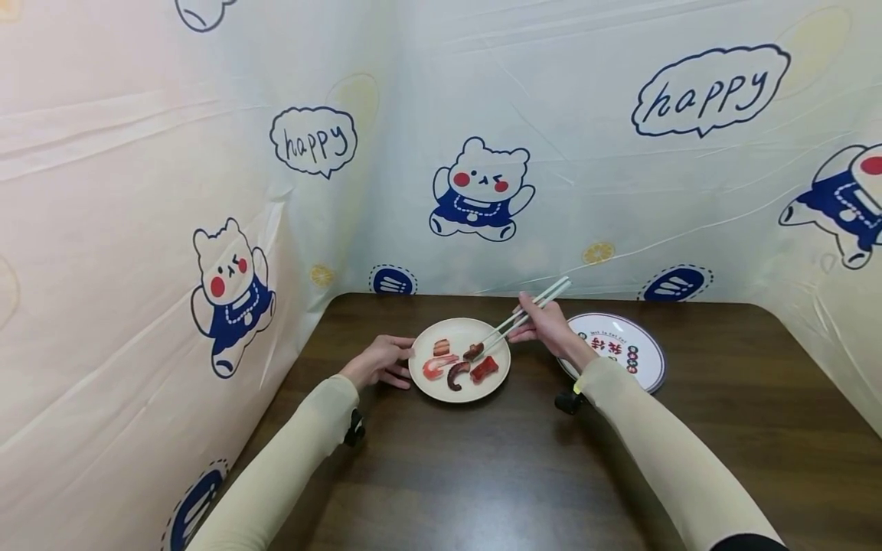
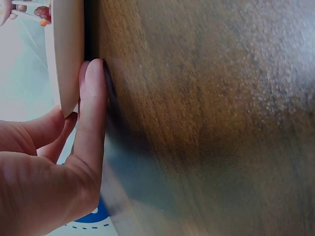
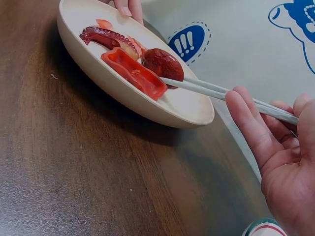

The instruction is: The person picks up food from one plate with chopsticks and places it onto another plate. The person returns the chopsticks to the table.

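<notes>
A cream plate point(image 1: 429, 386) stands on the brown table. My left hand point(image 1: 381, 360) pinches its left rim, thumb on the edge and fingers underneath, as the left wrist view shows. In my right hand point(image 1: 549, 329) is a pair of pale chopsticks point(image 1: 529, 310), slanting down over the plate. Their tips are at a dark reddish-brown food piece point(image 3: 162, 66); whether it is lifted off the plate I cannot tell. Around it lie a shrimp point(image 1: 436, 367), a striped bacon-like piece point(image 1: 441, 348), a curled octopus tentacle point(image 1: 455, 379) and a glossy red piece point(image 3: 133, 73).
A white plate point(image 1: 644, 360) with red characters and a dark rim stands at the right, partly behind my right forearm. The brown table point(image 1: 441, 474) extends toward me. A printed cloth point(image 1: 586, 191) with bears hangs behind the table and along its sides.
</notes>
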A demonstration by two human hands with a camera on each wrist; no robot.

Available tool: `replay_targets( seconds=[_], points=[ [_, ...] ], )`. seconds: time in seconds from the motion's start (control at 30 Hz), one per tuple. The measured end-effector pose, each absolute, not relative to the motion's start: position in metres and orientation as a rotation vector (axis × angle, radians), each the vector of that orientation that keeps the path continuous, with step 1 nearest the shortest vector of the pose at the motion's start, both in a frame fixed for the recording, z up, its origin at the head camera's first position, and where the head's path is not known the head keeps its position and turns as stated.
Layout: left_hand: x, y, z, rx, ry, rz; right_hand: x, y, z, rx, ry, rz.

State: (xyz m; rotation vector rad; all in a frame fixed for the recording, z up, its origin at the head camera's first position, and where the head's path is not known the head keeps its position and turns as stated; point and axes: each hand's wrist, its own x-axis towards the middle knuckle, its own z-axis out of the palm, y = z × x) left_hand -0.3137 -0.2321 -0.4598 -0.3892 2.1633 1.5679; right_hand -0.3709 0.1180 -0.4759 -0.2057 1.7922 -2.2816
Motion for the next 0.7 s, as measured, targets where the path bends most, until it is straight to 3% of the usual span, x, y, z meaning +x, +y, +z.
replay_targets(
  seconds=[0.7],
  points=[
    [-0.3150,-0.2324,-0.4604,-0.377,2.147,1.576,-0.3619,0.1243,-0.4779,-0.281,1.831,-2.297]
  ],
)
